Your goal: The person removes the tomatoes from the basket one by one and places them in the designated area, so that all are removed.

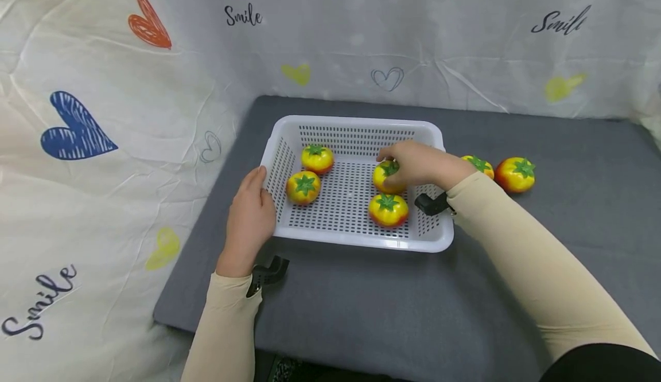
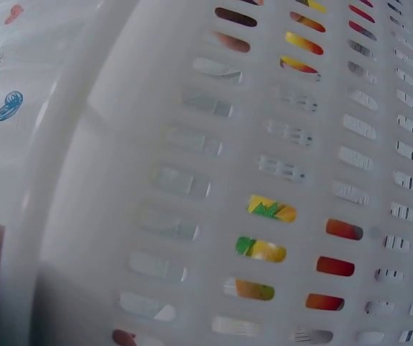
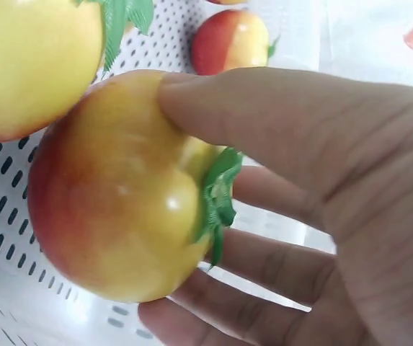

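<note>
the right hand (image 1: 415,165) pinches a yellow-red tomato (image 1: 382,183) inside the right end of the white perforated basket (image 1: 361,244) — a second tomato (image 1: 388,215) sits just beside it, two more tomatoes (image 1: 303,191) toward the left. the left hand (image 1: 249,221) grips the basket's left side — two outer tomatoes (image 1: 511,176) lie rightward on the grey surface (image 1: 356,301).

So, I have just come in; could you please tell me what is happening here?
A person is handling yellow-and-red fruits with green leafy tops. The right grip holds one fruit inside the white basket; the left grip touches the basket's left rim. At this moment three other fruits lie in the basket, and two more are on the grey table to its right, one partly hidden by the right sleeve.
</note>
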### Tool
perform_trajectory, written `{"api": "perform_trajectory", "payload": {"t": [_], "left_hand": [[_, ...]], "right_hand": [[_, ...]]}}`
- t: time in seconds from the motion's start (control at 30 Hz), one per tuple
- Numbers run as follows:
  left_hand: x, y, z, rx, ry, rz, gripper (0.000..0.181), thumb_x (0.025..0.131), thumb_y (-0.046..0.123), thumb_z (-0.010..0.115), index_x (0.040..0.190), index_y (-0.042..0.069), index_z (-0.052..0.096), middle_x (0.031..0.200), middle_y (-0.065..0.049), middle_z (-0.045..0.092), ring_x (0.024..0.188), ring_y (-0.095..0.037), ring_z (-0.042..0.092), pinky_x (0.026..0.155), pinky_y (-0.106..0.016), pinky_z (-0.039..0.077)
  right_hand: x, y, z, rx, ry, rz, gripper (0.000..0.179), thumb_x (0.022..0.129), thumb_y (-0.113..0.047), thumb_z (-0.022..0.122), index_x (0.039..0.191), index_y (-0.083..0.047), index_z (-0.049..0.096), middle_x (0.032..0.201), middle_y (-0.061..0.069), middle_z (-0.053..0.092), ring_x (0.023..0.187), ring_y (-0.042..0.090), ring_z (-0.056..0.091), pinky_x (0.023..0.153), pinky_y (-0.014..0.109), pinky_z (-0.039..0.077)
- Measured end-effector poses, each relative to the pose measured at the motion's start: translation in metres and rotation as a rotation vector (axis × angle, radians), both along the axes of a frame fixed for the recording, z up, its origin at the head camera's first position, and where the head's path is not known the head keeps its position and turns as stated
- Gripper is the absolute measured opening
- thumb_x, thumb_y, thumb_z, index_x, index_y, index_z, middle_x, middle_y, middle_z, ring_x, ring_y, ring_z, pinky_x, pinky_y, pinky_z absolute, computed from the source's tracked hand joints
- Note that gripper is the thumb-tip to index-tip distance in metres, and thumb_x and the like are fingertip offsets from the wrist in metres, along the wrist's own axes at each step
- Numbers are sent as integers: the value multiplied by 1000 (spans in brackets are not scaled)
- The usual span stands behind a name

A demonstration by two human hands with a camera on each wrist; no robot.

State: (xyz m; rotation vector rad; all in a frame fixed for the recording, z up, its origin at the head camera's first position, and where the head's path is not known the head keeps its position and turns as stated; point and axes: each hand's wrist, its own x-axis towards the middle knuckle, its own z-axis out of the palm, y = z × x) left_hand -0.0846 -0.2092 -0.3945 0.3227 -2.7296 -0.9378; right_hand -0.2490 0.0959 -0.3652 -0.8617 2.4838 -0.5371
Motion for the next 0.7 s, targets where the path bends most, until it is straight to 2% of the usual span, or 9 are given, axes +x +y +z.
{"api": "perform_trajectory", "payload": {"t": [0.1, 0.33, 0.57, 0.7], "left_hand": [[-1, 0, 0, 3, 1, -3, 52, 108, 9, 38, 158, -1, 43, 163, -18, 42, 121, -41, 64, 92, -59, 54], [-1, 1, 2, 12, -15, 7, 52, 108, 9, 37, 159, 0, 42, 164, -18, 41, 121, -41, 63, 93, -59, 54], [0, 1, 3, 22, -10, 1, 52, 108, 8, 37, 159, -1, 43, 164, -18, 41, 124, -41, 62, 96, -59, 53], [-1, 1, 1, 28, -1, -10, 52, 108, 8, 37, 158, -2, 42, 164, -20, 41, 125, -41, 61, 97, -59, 52]], "right_hand": [[1, 2, 4, -7, 28, -1, 59, 91, -24, 81, 144, -6, 63, 137, 17, 66, 120, 33, 61, 108, 53, 49], [8, 7, 15, -50, 85, -7, 55, 90, -29, 79, 140, -8, 66, 131, 11, 69, 108, 29, 61, 99, 47, 52], [21, 20, 26, -83, 107, -67, 42, 87, -32, 83, 120, -10, 69, 115, 8, 71, 96, 25, 62, 86, 41, 54], [27, 28, 30, -97, 112, -85, 40, 86, -33, 85, 113, -10, 67, 111, 9, 70, 93, 25, 61, 83, 40, 55]]}}
